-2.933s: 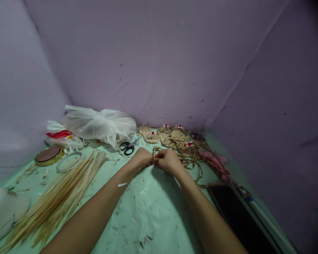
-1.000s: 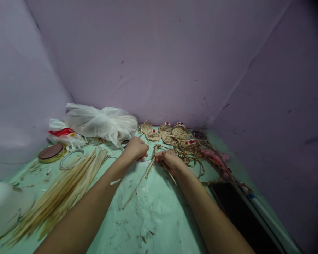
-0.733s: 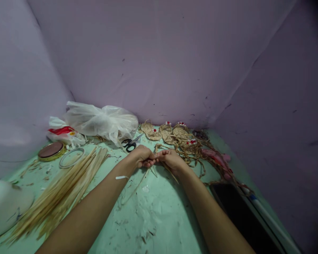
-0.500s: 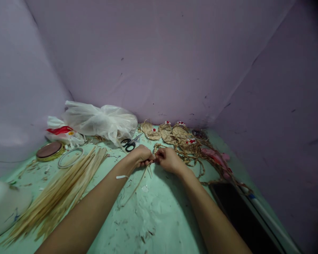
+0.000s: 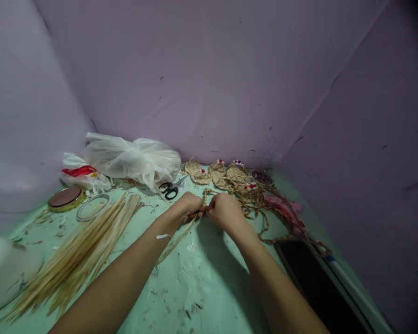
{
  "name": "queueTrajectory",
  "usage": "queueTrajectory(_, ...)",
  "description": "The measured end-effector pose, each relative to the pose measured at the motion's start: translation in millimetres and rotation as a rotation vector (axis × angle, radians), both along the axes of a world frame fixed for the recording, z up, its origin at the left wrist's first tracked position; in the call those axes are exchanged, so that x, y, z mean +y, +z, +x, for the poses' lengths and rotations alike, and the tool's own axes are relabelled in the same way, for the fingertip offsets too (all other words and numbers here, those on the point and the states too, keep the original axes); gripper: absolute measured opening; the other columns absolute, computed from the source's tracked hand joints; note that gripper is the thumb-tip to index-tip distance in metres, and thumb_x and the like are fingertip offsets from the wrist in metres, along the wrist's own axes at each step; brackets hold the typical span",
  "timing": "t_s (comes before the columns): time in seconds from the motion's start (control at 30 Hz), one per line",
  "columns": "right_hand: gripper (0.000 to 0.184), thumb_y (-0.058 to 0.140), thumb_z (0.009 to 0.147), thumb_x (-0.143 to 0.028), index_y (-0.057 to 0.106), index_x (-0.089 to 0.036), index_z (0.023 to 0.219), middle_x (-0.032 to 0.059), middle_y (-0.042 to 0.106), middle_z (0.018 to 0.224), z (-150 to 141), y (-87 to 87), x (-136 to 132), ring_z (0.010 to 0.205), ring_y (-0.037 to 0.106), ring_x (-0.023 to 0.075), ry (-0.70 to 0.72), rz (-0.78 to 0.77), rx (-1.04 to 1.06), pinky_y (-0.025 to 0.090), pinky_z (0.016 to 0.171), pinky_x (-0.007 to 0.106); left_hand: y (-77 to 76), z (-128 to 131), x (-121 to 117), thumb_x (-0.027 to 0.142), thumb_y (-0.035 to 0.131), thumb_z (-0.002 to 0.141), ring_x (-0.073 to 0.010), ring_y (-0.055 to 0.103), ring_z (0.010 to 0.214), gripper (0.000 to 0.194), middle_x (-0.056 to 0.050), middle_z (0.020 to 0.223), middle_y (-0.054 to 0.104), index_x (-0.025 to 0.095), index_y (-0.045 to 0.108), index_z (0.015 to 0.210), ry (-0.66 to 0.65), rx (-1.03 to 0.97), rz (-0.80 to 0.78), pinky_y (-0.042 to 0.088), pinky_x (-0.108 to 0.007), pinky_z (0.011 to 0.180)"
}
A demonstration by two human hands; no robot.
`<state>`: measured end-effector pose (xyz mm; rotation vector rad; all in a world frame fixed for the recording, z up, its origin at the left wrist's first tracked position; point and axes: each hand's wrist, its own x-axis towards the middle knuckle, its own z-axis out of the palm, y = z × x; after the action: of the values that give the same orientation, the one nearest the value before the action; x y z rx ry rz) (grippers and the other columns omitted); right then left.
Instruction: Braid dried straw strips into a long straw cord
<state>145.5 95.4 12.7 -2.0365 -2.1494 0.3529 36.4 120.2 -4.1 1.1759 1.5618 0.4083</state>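
My left hand [image 5: 191,207] and my right hand [image 5: 224,211] are closed close together on a thin braid of straw-coloured fibre [image 5: 205,198]. The braid rises between them toward the coiled cord behind. Loose strands [image 5: 176,242] trail down from under my left hand toward the forearm. The fingertips are partly hidden by the backs of the hands. Just beyond my left hand lie black-handled scissors [image 5: 170,190]. Woven fibre pieces with red and white beads [image 5: 199,174] lie behind the hands, beside a tangle of braided cord [image 5: 252,204].
A bundle of dry fibre strips [image 5: 80,250] lies on the left, near a round tin [image 5: 66,198], a grey ring [image 5: 93,207] and a white bowl-like object [image 5: 10,273]. A plastic bag [image 5: 135,157] rests against the wall. A dark flat object [image 5: 316,287] lies at right.
Both hands have shifted slightly down, and my right hand has turned with its back more toward me. More of the braid shows above them. The loose strands have swung nearer my left forearm.
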Motion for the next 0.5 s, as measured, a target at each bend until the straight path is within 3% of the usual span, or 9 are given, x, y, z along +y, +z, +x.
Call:
queueTrajectory(0.13, 0.024, 0.055, 0.065, -0.031, 0.068, -0.014, 0.075, 0.0160, 0.066, 0.079, -9.8, 0.6, -6.5, 0.076, 0.061, 0.0235, 0.020, 0.016, -0.023, 0.040, 0.062, 0.026, -0.9, -4.5, -0.4, 0.006, 0.043, 0.055, -0.0034, 0.021, 0.025, 0.018, 0.004, 0.028, 0.033, 0.013, 0.042, 0.038, 0.001, -0.124, 0.006, 0.011, -0.019, 0.032)
queueTrajectory(0.3, 0.023, 0.050, 0.067, -0.023, 0.069, -0.013, 0.077, 0.0164, 0.066, 0.076, -21.4, 4.0, -14.9, 0.071, 0.061, 0.0223, 0.048, 0.054, -0.061, 0.039, 0.058, 0.026, -10.5, -15.0, 4.4, 0.007, 0.042, 0.050, -0.0028, 0.023, 0.025, 0.013, 0.004, 0.030, 0.035, 0.013, 0.042, 0.038, -0.037, -0.220, 0.047, 0.009, -0.018, 0.031)
queueTrajectory(0.4, 0.019, 0.054, 0.064, -0.025, 0.069, -0.016, 0.073, 0.0121, 0.066, 0.072, -13.5, 9.7, -12.1, 0.067, 0.059, 0.0203, 0.088, -0.019, 0.016, 0.037, 0.055, 0.025, -15.2, -19.7, 8.4, 0.013, 0.048, 0.052, -0.0025, 0.022, 0.026, 0.013, 0.005, 0.029, 0.033, 0.014, 0.044, 0.040, -0.076, -0.180, 0.028, 0.010, -0.017, 0.031)
queueTrajectory(0.5, 0.018, 0.055, 0.063, -0.031, 0.068, -0.018, 0.069, 0.0072, 0.064, 0.064, 4.4, 10.3, 0.3, 0.061, 0.057, 0.0176, 0.004, -0.010, 0.169, 0.035, 0.052, 0.024, -16.8, -22.5, 11.2, 0.020, 0.054, 0.053, -0.0018, 0.021, 0.026, 0.014, 0.005, 0.033, 0.036, 0.014, 0.046, 0.044, -0.116, -0.252, -0.011, 0.009, -0.018, 0.031)
